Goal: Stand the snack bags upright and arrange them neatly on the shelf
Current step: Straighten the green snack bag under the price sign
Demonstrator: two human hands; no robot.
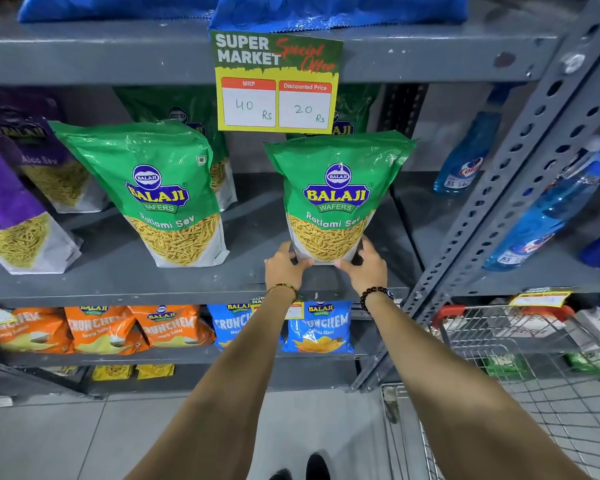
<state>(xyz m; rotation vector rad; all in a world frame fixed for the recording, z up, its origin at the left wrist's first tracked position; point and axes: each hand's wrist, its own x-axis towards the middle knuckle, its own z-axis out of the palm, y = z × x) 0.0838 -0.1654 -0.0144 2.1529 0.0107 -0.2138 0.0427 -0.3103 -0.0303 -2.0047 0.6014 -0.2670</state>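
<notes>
Nearest to me, both forearms reach up toward the grey metal shelf (118, 285). My left hand (284, 268), with a thin gold bangle (283, 289) at the wrist, and my right hand (368, 268), with a dark bead bracelet (373, 296), clasp the two bottom corners of a green Balaji Wafers "Ratlami Sev" bag (333, 195). The fingers wrap around its clear base, so both hands hold this one bag. It stands upright near the front edge of the shelf, right of centre.

To its left, apart from it, a second green Ratlami Sev bag (153, 192) stands leaning slightly left. Further left are purple Balaji bags (11, 209); one reads "Aloo Sev".

Below, the lower shelf carries orange Balaji "Crunchem Simply Salted" packs (104, 329) and blue "Crunchem Masala Masti" packs (321, 327). A wire shopping trolley (520, 344) with a red handle sits at my right.

Behind the held bag, more green bags (177, 109) stand at the back. On the bay to the right are blue spray bottles (548, 209); their brand name is only partly legible.

Above hangs a sign (276, 81): "SUPER MARKET Special Offer", MRP 40 Rs, Discounted Price 20 Rs.
</notes>
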